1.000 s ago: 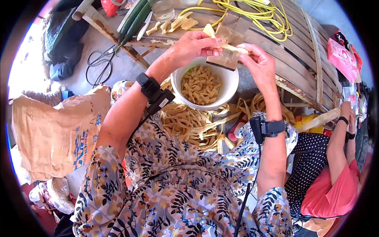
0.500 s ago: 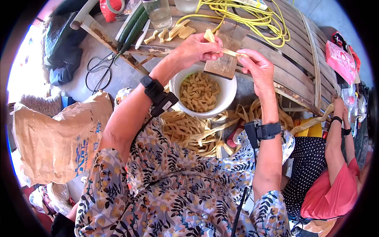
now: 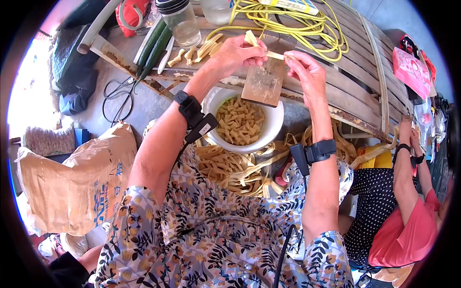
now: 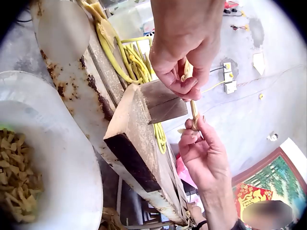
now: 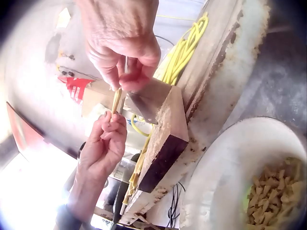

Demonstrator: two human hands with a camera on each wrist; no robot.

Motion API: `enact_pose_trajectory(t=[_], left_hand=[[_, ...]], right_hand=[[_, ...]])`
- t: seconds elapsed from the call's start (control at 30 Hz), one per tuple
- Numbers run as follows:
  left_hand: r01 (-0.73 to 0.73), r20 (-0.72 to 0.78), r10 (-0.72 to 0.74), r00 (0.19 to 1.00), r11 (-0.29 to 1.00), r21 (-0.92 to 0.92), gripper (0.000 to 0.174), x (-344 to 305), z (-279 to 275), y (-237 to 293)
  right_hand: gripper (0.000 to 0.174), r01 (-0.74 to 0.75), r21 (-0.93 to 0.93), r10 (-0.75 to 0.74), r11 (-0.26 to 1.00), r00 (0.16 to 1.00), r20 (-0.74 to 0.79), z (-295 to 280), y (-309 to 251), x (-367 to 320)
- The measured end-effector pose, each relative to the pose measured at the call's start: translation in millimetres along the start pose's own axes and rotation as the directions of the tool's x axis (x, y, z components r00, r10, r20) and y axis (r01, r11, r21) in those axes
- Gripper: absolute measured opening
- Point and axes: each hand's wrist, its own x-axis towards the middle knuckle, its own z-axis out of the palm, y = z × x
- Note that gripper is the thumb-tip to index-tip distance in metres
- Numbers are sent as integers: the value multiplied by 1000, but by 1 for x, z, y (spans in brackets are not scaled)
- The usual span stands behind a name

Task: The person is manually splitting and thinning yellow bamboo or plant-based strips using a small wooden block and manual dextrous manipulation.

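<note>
Both hands hold a pale yellow flat strip (image 3: 275, 55), which looks like tofu skin, stretched between them above a wooden block (image 3: 263, 87). My left hand (image 3: 237, 54) pinches one part of it, and a folded end sticks up above the fingers. Thumb and fingertips of my right hand (image 3: 308, 71) pinch the other end. A thin metal plate (image 5: 145, 101) stands upright on the block, close beside the strip. Under the block's near end, a white bucket (image 3: 274, 130) contains many short cut pieces (image 3: 237, 124) of the same yellow stuff.
Long yellow strips (image 3: 222, 165) lie heaped below the bucket. On the slatted bench (image 3: 357, 91) are coiled yellow cable (image 3: 293, 24), cucumbers (image 3: 154, 50), a glass jar (image 3: 185, 30) and twisted yellow pieces (image 3: 189, 55). A paper sack (image 3: 79, 180) stands left; another person (image 3: 406, 221) sits right.
The head view has tilted up, so the bench and bucket appear lower. Both hands keep their hold on the strip and have shifted toward the far end of the block.
</note>
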Motion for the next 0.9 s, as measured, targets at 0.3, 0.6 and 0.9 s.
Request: enact_pose_trajectory(t=[0.3, 0.6, 0.9], left_hand=[[-61, 19, 60, 998, 996, 62, 14, 15, 1, -1], [-68, 3, 68, 998, 992, 104, 14, 20, -5, -6], [-66, -30, 68, 997, 994, 85, 15, 20, -7, -11]], right_hand=[[17, 112, -18, -114, 993, 990, -89, 2, 9, 12], [17, 130, -11, -130, 991, 984, -120, 8, 16, 14], [18, 145, -28, -147, 989, 981, -126, 10, 23, 16]])
